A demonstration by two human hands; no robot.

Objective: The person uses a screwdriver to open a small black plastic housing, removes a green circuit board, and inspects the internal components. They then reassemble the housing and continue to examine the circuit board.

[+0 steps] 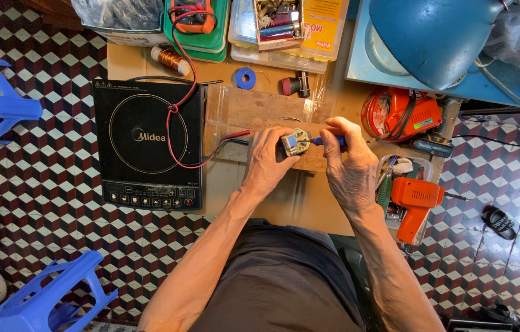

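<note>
Left hand (269, 161) fingers clamp a small part (295, 142), right hand (351, 166) fingers grip a screwdriver (327, 141), induction cooker (146, 145) beside.

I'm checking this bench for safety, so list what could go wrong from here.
1. The blue-handled screwdriver in the right hand points at the left hand, which pinches the small grey electrical part; a slip could jab the fingers.
2. The red and black wires run beside that hand and across the black induction cooktop; a snag might tug the part or drag things.
</note>
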